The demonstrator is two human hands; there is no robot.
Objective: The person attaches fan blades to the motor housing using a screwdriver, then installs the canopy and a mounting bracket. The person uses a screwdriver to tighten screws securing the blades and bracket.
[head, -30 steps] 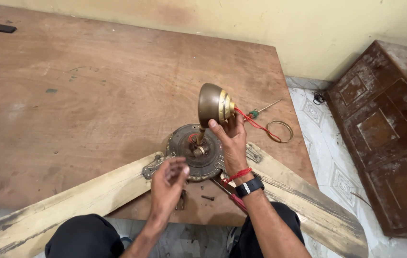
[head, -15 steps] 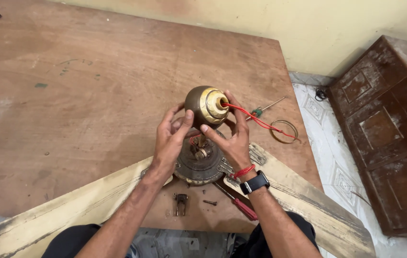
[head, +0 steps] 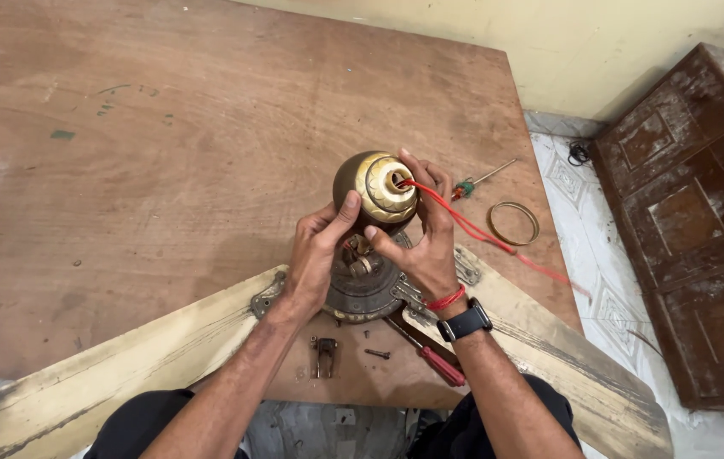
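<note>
Both hands — left hand (head: 317, 246) and right hand (head: 424, 242) — clasp the brass canopy (head: 376, 189), fingers wrapped around it; fan motor (head: 362, 289) sits just beneath.

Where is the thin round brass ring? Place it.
In the head view, the thin brass ring lies flat on the wooden board, beside the right hand, near the green-handled screwdriver.

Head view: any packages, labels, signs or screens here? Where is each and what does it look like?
Smartwatch: the only screen-like item, on the wrist of the right hand; dark rectangular face, black strap, nothing legible on it.
No packages, labels or signs show on the wooden board, the brass fan cover that both hands hold, or the brown cabinet.
</note>
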